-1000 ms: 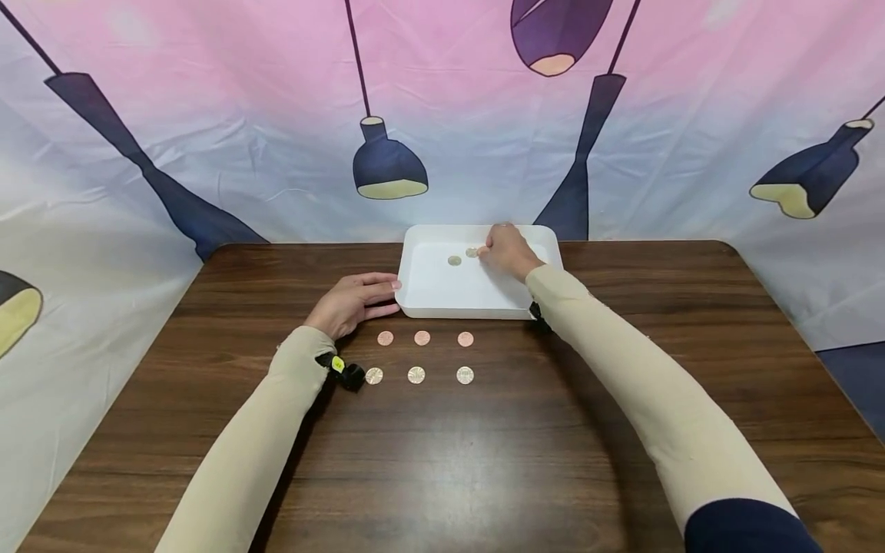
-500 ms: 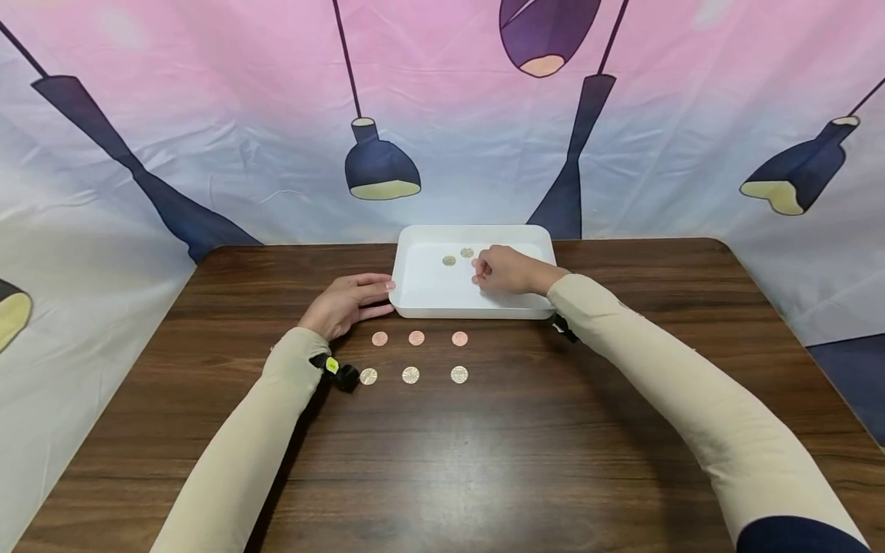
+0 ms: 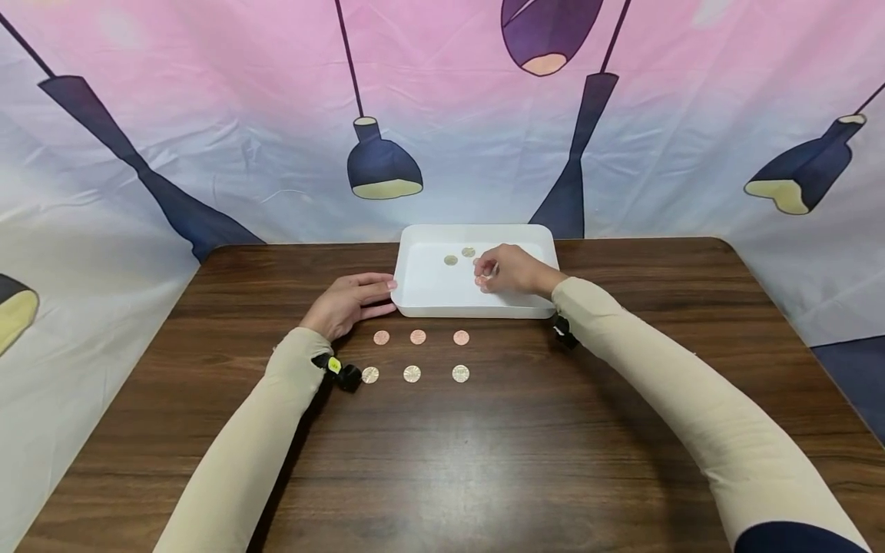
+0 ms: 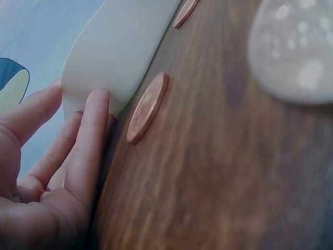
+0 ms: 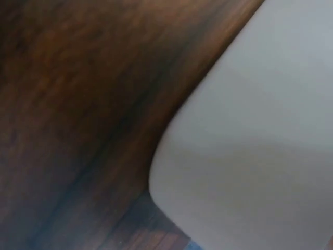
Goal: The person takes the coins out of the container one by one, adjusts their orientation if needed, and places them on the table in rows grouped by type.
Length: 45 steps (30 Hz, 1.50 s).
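Note:
A white tray (image 3: 429,296) stands at the back of the table. My left hand (image 3: 349,302) touches its left side with nearly straight fingers, and in the left wrist view the fingertips (image 4: 98,99) rest against the tray's corner. Over the tray's right half, my right hand (image 3: 515,270) reaches down with curled fingers, thumb and fingertips close together low in the tray; I cannot tell whether a coin is between them. One pale coin (image 3: 451,260) and another coin (image 3: 469,252) lie in the tray, left of that hand. A further coin edge peeks out by its fingers.
In front of the tray lies a row of three copper coins (image 3: 418,337). Nearer is a row of three pale, silvery coins (image 3: 412,374), the leftmost right beside the left wrist camera (image 3: 349,378). A printed cloth (image 3: 290,153) hangs behind the wooden table (image 3: 442,461).
My right hand has drawn back from the far part of the tray toward its right middle, and its fingertips have shifted slightly. The left hand and the coin rows stay as they were.

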{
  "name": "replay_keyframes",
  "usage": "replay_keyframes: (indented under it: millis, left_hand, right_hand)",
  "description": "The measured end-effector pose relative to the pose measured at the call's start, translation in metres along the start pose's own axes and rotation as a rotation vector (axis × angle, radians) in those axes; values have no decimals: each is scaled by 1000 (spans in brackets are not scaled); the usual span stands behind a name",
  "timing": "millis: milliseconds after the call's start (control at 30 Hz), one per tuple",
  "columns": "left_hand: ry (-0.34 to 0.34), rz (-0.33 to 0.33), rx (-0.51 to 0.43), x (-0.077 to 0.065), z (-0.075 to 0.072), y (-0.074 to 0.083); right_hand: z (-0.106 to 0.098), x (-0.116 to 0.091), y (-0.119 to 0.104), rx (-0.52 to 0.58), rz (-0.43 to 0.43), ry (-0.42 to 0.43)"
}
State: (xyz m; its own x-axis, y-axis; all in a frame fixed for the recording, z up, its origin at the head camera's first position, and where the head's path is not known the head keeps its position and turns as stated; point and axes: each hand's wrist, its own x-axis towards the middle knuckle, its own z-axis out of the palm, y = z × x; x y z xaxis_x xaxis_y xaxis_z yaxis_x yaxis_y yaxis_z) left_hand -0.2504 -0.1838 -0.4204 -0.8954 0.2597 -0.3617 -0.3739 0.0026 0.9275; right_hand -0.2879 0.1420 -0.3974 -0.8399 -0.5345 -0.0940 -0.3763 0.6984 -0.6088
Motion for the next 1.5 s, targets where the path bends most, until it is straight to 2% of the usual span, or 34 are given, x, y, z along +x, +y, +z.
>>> replay_keyframes:
  millis: [67, 400, 767, 933, 1033, 1200, 1500]
  left_hand:
    - [-4, 3, 6, 1, 0, -1]
    - [3, 15, 0, 0, 0, 1]
    - [7, 4, 4, 0, 0, 0]
    - [6, -3, -16, 0, 1, 0]
    - [15, -3, -23, 1, 2, 0]
    - [17, -5, -28, 0, 1, 0]
    - [-1, 4, -12, 1, 0, 0]
  right_hand:
    - [0, -1, 0, -9, 12, -4]
    - [0, -11, -6, -201, -21, -42]
    - [-4, -18, -11, -237, -90, -52]
    - [-8, -25, -9, -208, -159, -7]
    - [-14, -35, -12, -162, -160, 42]
    - [-17, -60, -17, -102, -123, 92]
    - [-2, -103, -25, -47, -197, 148]
